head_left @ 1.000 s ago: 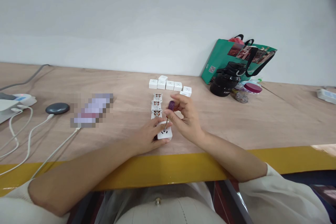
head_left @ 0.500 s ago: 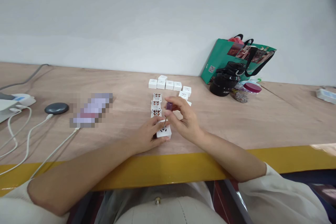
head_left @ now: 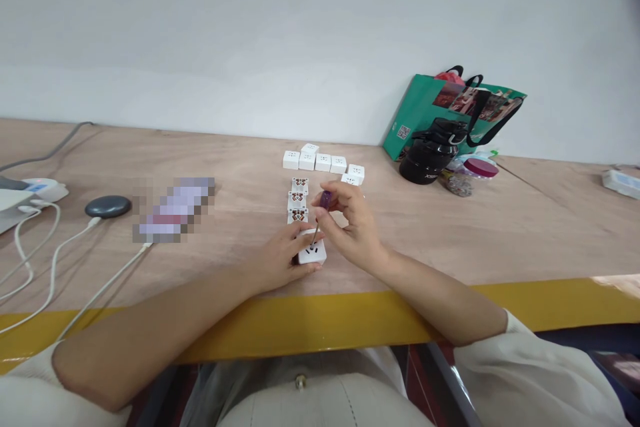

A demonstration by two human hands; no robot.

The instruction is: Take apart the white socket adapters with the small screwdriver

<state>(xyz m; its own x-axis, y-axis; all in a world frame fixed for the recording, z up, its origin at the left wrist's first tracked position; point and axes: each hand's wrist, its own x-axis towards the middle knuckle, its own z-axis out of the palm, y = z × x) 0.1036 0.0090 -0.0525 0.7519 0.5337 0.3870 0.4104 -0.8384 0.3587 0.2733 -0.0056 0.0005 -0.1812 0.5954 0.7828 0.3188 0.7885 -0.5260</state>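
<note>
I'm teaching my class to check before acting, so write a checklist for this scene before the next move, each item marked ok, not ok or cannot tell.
1. White socket steadied: ok, the left hand holds it on the table.
2. Screwdriver gripped: ok, the right hand has its purple handle.
3. Tip at the socket's upper face: ok.
4. Tip properly seated: cannot tell, too small to see.
5. Black bottle away from both hands: ok, it is off to the right.

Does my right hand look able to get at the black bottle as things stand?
Probably yes, once the right hand releases the purple-handled screwdriver; nothing visible stands between that hand and the black bottle.
</note>
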